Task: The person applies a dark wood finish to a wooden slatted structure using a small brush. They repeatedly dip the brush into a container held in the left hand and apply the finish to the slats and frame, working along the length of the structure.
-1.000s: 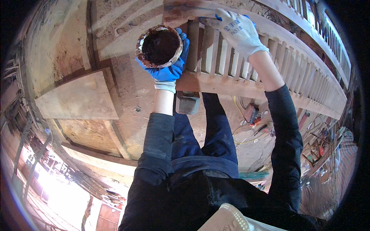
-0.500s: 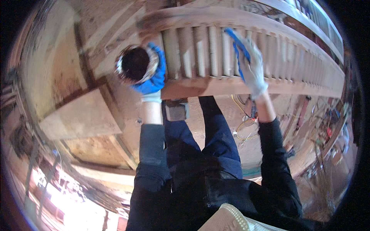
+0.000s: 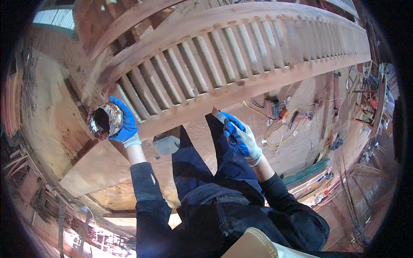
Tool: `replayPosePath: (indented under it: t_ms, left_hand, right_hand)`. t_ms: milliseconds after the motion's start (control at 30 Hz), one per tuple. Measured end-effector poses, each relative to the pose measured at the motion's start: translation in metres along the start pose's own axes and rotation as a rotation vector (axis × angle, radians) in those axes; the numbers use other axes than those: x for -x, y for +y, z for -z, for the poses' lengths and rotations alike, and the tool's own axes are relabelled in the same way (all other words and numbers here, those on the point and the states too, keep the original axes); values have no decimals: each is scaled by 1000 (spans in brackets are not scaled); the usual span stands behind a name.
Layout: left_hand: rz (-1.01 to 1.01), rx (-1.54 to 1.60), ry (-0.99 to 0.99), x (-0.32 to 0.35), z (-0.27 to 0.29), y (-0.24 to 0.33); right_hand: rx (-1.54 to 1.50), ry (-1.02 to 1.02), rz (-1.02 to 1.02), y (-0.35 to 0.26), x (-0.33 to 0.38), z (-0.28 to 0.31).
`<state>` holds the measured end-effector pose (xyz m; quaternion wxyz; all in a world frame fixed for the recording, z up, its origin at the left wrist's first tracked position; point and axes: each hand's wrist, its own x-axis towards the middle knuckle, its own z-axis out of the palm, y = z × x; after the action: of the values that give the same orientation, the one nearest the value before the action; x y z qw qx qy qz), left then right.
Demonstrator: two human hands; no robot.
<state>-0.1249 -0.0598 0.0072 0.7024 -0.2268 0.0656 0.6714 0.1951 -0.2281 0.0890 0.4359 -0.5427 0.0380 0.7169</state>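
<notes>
My left hand (image 3: 125,122), in a blue-palmed glove, grips a round can (image 3: 115,117) from its right side. Dried brown stuff crusts the can's rim, and its inside is dark. In my right hand (image 3: 241,139), gloved the same way, a small flat scraper (image 3: 219,115) is pinched, its tip smeared reddish brown. That tip is close to the near rail of a long wooden slatted panel (image 3: 202,102), which stretches across in front of me; I cannot tell if they touch. Reddish-brown patches mark the panel's rails. The can is beside the panel's left end.
A grey block (image 3: 167,145) sits under the panel by my legs. Right of my legs, a yellow cord (image 3: 269,139) and power tools (image 3: 272,107) lie on the floor. Wooden boards (image 3: 101,170) are at the left, with more timber beyond the panel.
The view has turned, and the panel now slants. My right hand has come off the slats toward me; its fingers, stretched before, are now closed round the scraper. The can remains in my left hand.
</notes>
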Motion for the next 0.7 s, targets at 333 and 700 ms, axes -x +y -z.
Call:
replayPosePath:
  t_ms: [333,700]
  left_hand:
    - [-10,40,50,-1,1,19]
    - [-60,-52,93,-5,3,26]
  right_hand:
    - [-4,280,149,-2,38,53]
    - [-425,305,65,50,50,63]
